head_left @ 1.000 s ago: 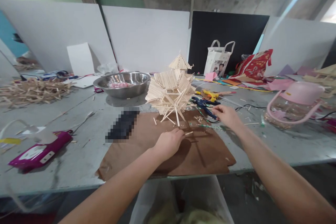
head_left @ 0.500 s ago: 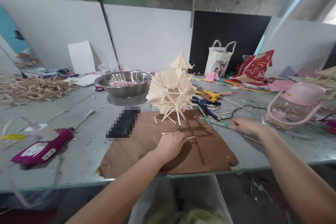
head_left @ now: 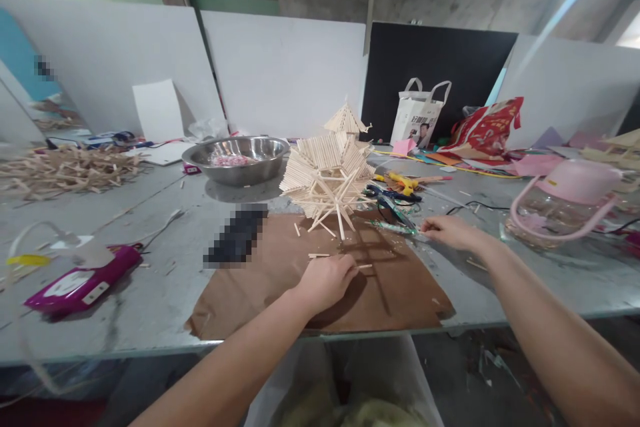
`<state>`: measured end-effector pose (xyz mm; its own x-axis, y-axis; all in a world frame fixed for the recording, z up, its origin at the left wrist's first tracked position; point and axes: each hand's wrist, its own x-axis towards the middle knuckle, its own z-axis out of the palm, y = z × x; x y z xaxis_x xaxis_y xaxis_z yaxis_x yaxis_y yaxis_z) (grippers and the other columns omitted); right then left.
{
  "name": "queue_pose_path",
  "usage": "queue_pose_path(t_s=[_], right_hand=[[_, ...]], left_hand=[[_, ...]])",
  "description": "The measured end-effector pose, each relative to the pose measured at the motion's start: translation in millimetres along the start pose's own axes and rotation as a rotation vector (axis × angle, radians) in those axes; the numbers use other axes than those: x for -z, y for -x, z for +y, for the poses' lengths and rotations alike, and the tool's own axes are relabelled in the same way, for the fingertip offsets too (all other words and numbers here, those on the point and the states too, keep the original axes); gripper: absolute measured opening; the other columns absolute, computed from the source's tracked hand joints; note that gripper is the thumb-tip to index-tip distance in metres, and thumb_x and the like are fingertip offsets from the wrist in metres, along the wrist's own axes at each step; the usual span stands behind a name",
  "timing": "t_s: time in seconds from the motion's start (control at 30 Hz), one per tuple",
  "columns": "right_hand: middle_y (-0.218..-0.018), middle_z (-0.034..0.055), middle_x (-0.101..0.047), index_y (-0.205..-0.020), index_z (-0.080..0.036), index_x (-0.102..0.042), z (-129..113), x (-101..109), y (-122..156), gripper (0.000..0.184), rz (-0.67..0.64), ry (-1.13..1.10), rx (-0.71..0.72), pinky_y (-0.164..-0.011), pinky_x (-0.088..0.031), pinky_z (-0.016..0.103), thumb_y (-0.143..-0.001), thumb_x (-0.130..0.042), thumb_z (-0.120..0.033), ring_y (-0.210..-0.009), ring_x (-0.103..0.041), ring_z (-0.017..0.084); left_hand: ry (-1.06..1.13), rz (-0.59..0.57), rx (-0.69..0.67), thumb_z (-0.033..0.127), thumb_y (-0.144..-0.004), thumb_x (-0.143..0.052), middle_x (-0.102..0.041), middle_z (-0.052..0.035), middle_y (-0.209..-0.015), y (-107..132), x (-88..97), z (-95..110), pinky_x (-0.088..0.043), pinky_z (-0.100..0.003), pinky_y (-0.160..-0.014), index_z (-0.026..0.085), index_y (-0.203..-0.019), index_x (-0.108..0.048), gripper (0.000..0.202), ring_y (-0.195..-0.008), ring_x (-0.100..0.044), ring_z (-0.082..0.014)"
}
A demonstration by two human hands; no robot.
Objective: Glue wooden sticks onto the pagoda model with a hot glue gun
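My left hand (head_left: 329, 282) rests on a brown sheet (head_left: 400, 293), its fingers closed on a thin wooden stick (head_left: 367, 266) that pokes out to the right. Another short stick (head_left: 319, 255) lies just behind the knuckles. At the sheet's right edge, my right hand (head_left: 447, 231) has its fingers pinched together; what they grip is too small to tell. Its fingertips are beside the end of a slim greenish tool (head_left: 395, 227). Beyond both hands stands a model built of wooden sticks (head_left: 327, 177), with a pointed roof (head_left: 346, 120) behind it.
A steel basin (head_left: 270, 163) stands back left, with a pile of sticks (head_left: 65, 170) farther left. A purple power strip (head_left: 85, 283) and a blurred dark object (head_left: 237, 235) lie nearer. Dark-handled pliers (head_left: 393, 200), a yellow glue gun (head_left: 403, 182) and a pink-lidded jug (head_left: 565, 200) are right.
My right hand has moved left, toward the sheet, and the slim greenish tool now lies farther left, near the pliers. My left hand stays in place with its stick.
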<state>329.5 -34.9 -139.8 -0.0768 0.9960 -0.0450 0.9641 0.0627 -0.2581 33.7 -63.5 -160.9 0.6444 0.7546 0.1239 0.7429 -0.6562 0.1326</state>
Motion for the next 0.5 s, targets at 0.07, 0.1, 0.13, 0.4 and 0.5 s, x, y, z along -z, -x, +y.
queue_pose_path(t_s=[0.07,0.1,0.13,0.4,0.5], right_hand=[[-0.077,0.0028,-0.065,-0.075,-0.018,-0.061,1.0,-4.4,-12.4,0.015,0.057,0.013,-0.002,-0.059,-0.037,0.022,-0.074,-0.046,-0.02,-0.069,-0.056,0.015],[-0.081,0.0046,-0.065,-0.077,-0.017,-0.061,1.7,-4.9,-19.6,0.018,0.093,0.021,-0.011,-0.062,-0.037,0.023,-0.076,-0.043,-0.021,-0.073,-0.056,0.016],[-0.085,0.0066,-0.065,-0.08,-0.016,-0.062,2.0,-4.6,-27.3,0.021,0.132,0.031,-0.025,-0.064,-0.037,0.024,-0.078,-0.041,-0.022,-0.076,-0.056,0.017],[-0.095,0.0112,-0.063,-0.091,-0.016,-0.062,-29.0,0.5,-86.6,0.034,0.308,0.072,-0.102,-0.073,-0.038,0.029,-0.083,-0.033,-0.032,-0.09,-0.055,0.022],[-0.097,0.0131,-0.063,-0.094,-0.016,-0.062,-46.5,-5.7,-104.2,0.038,0.293,0.075,-0.137,-0.075,-0.039,0.031,-0.083,-0.033,-0.037,-0.093,-0.055,0.024]], left_hand=[[-0.011,0.011,-0.02,0.029,-0.085,-0.031,-0.064,-0.0068,-0.083,0.1,-0.6,-0.3,-0.042,-0.027,-0.062,0.017,-0.084,-0.055,0.027,-0.075,-0.06,-0.0192],[-0.014,0.015,-0.026,0.028,-0.085,-0.03,-0.065,-0.0069,-0.084,0.1,-1.0,-0.4,-0.042,-0.027,-0.062,0.017,-0.084,-0.055,0.027,-0.075,-0.06,-0.0194],[-0.014,0.015,-0.029,0.028,-0.085,-0.03,-0.065,-0.0069,-0.084,0.1,-1.2,-0.5,-0.042,-0.027,-0.062,0.017,-0.084,-0.055,0.027,-0.075,-0.06,-0.0195],[0.025,0.005,-0.005,0.029,-0.086,-0.03,-0.064,-0.006,-0.082,0.5,0.0,0.3,-0.041,-0.026,-0.063,0.018,-0.084,-0.056,0.029,-0.075,-0.06,-0.018],[0.026,0.031,-0.026,0.028,-0.086,-0.031,-0.064,-0.0062,-0.082,0.7,-2.4,-0.6,-0.041,-0.026,-0.063,0.018,-0.084,-0.056,0.027,-0.075,-0.06,-0.0187]])
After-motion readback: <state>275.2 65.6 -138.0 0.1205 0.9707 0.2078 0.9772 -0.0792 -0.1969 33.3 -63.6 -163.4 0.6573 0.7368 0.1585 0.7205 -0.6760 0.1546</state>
